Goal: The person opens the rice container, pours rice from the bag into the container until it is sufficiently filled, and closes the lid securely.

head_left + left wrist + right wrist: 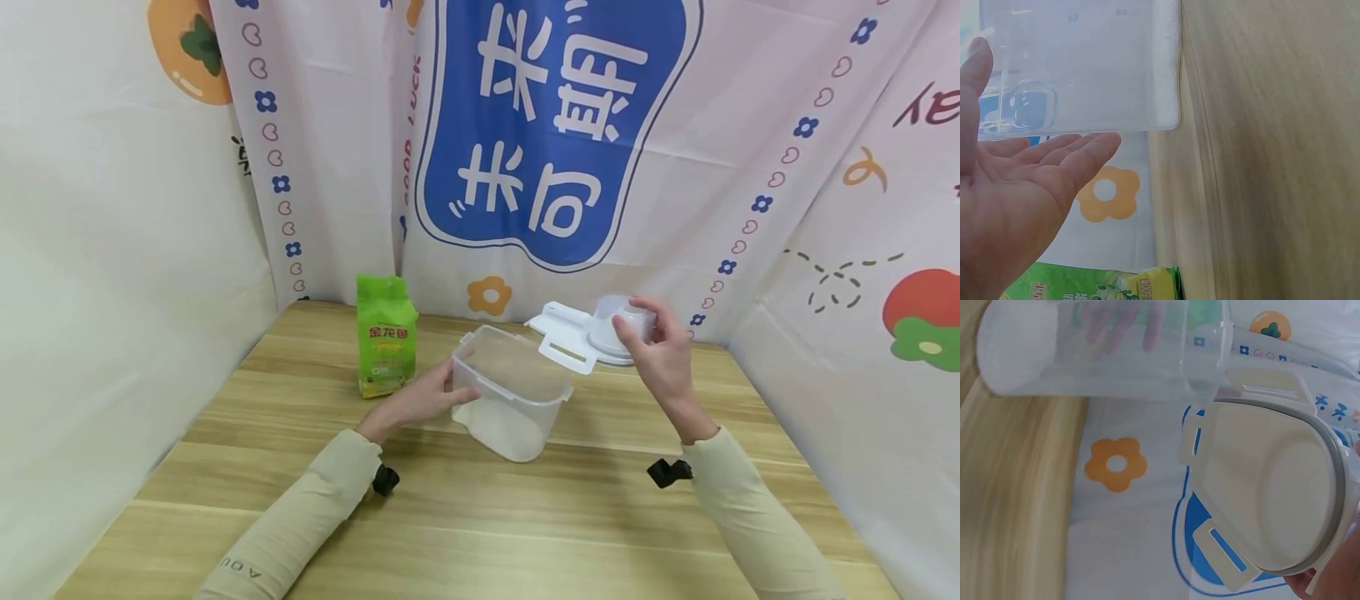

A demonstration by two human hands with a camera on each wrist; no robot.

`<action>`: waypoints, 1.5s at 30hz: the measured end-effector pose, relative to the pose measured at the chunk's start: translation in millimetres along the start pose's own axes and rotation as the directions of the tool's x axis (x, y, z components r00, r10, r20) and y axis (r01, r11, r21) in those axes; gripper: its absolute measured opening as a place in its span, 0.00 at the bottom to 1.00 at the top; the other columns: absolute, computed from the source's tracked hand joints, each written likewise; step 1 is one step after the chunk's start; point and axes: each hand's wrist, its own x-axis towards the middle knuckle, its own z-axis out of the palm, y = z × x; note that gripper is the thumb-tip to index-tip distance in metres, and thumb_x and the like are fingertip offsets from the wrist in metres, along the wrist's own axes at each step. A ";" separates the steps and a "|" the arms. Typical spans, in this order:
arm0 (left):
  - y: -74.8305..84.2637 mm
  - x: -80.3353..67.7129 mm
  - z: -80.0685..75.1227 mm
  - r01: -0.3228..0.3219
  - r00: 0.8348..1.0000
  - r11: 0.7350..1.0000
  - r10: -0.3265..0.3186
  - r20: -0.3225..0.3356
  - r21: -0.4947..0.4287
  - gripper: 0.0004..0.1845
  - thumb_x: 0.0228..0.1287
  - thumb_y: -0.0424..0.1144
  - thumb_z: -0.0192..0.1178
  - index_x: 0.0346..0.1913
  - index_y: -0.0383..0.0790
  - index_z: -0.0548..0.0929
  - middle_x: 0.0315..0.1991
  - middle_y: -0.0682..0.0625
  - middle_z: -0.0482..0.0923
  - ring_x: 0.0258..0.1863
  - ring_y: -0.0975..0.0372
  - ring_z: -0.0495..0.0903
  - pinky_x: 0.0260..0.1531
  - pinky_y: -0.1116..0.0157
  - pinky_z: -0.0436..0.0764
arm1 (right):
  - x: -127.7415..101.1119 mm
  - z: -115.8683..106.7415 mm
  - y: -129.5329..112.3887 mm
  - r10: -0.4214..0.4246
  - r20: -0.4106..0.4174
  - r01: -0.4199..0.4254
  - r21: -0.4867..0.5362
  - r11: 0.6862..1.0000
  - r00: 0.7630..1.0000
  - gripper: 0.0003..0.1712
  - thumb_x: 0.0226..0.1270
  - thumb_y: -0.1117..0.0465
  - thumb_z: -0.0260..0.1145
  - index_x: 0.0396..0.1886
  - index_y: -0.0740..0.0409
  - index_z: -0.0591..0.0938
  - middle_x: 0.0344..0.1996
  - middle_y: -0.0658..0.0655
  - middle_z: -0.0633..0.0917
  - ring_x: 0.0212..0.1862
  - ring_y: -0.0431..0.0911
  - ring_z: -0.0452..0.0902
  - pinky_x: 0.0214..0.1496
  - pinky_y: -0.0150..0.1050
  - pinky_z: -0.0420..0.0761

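Clear plastic storage container (513, 392): stands open near the middle of the wooden table (480, 517), some white contents low inside; left hand (420, 402) lies flat against its side, fingers straight. White clip-lock lid (581, 332): lifted behind the container, gripped by the right hand (654, 350). Step judged: lid off, being handled. Next move calls for squaring the lid over the rim. Green rice packet (386, 346): upright, just left. Contents unidentifiable; right fingers mostly cropped in the wrist view.
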 end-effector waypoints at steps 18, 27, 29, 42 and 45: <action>-1.1 -0.5 -0.8 -0.006 1.000 1.000 0.006 0.019 0.009 0.48 0.66 0.59 0.59 0.79 0.58 0.41 0.72 0.38 0.64 0.69 0.47 0.68 0.67 0.49 0.70 | -9.4 -38.4 37.0 0.123 -0.075 -0.135 -0.186 0.973 0.990 0.20 0.61 0.61 0.71 0.52 0.63 0.82 0.35 0.43 0.77 0.27 0.35 0.64 0.28 0.23 0.65; 1.6 -0.1 -1.4 0.005 0.999 1.000 -0.005 0.033 0.001 0.48 0.65 0.60 0.59 0.79 0.61 0.42 0.73 0.39 0.63 0.69 0.48 0.68 0.67 0.49 0.70 | -10.3 -53.6 84.5 0.128 -0.071 -0.141 -0.242 0.960 0.989 0.20 0.61 0.56 0.72 0.50 0.60 0.83 0.48 0.58 0.82 0.37 0.31 0.72 0.34 0.19 0.70; 1.0 0.1 -1.3 0.002 0.999 1.000 -0.002 0.034 -0.002 0.48 0.66 0.60 0.59 0.79 0.60 0.42 0.73 0.39 0.63 0.70 0.48 0.68 0.68 0.49 0.70 | -11.1 -56.0 88.6 0.138 -0.065 -0.150 -0.250 0.957 0.988 0.20 0.61 0.56 0.72 0.50 0.60 0.83 0.49 0.58 0.82 0.38 0.30 0.73 0.36 0.19 0.70; -0.9 -1.4 -1.3 0.003 1.000 1.000 -0.003 0.028 -0.003 0.48 0.65 0.60 0.59 0.79 0.58 0.43 0.73 0.39 0.62 0.70 0.48 0.67 0.68 0.50 0.69 | -16.9 -66.8 110.7 0.161 -0.087 -0.180 -0.296 0.938 0.983 0.22 0.60 0.55 0.73 0.48 0.64 0.83 0.56 0.60 0.82 0.44 0.25 0.69 0.44 0.19 0.68; -1.4 -2.1 -1.5 0.009 1.000 1.000 -0.009 0.027 -0.008 0.48 0.65 0.60 0.59 0.79 0.58 0.42 0.73 0.39 0.62 0.70 0.48 0.67 0.68 0.50 0.69 | -18.9 -68.9 113.4 0.168 -0.090 -0.188 -0.313 0.931 0.982 0.22 0.60 0.53 0.73 0.48 0.64 0.83 0.54 0.62 0.83 0.44 0.25 0.67 0.45 0.20 0.68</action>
